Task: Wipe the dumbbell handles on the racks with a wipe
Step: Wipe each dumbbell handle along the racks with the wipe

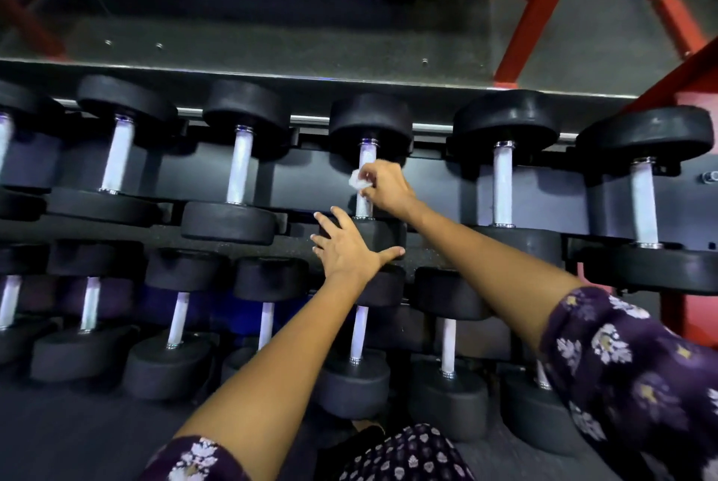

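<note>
Black racks [435,185] carry two rows of dumbbells over dark gym flooring. Right hand [384,185] pinches a crumpled white wipe [356,180] against the handle [365,185] of a middle far-row dumbbell, while left hand [345,247], fingers spread flat, rests on that dumbbell's near head [382,237].

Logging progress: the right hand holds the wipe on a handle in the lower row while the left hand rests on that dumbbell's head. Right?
Not quite. In the head view the right hand holds the wipe on a handle in the upper row; the left hand does rest on that dumbbell's head.
</note>
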